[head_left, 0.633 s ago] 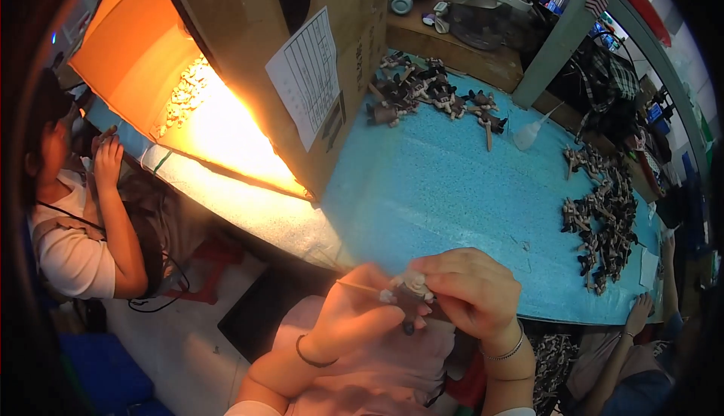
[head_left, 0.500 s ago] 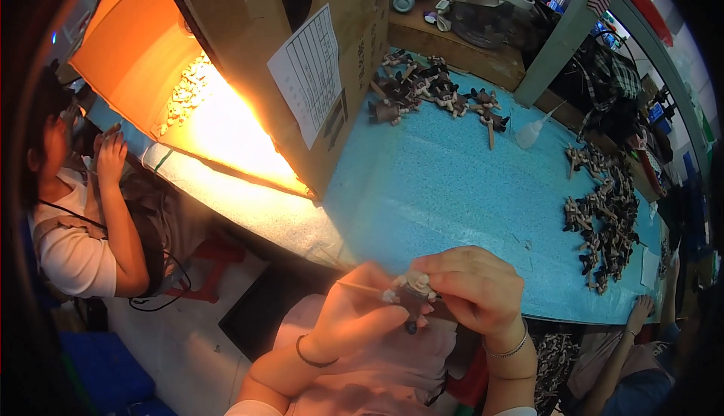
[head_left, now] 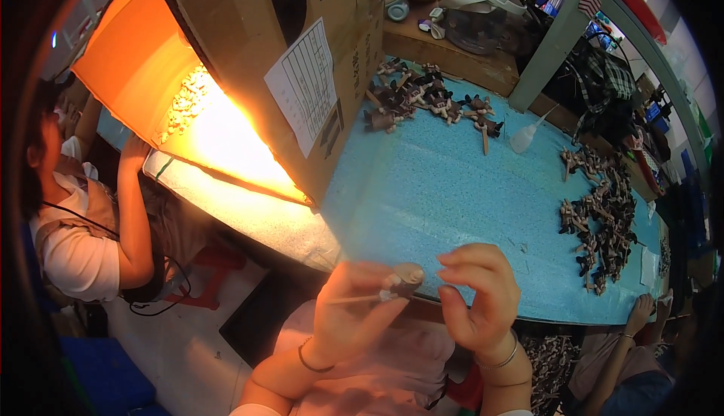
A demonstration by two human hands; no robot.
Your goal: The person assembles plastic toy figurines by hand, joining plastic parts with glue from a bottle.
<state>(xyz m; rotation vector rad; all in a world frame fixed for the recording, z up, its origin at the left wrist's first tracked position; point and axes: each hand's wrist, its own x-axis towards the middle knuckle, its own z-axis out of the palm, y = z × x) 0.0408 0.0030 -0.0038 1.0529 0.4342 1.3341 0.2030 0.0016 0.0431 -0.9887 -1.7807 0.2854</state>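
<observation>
A pale pink, loose cloth garment [head_left: 369, 367] sits at six o'clock, with white cloth sleeve edges [head_left: 258, 411] at seven and five. The left wrist [head_left: 323, 349] wears a thin dark bracelet [head_left: 305, 363], the right wrist [head_left: 492, 346] a silvery chain-like band [head_left: 507, 361].

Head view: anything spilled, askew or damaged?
Nothing looks spilled. One oddity: the cardboard box glows so brightly inside that part of its interior, beside the pale pieces, is washed out. The figure in the left hand is too small to check for damage.
</observation>
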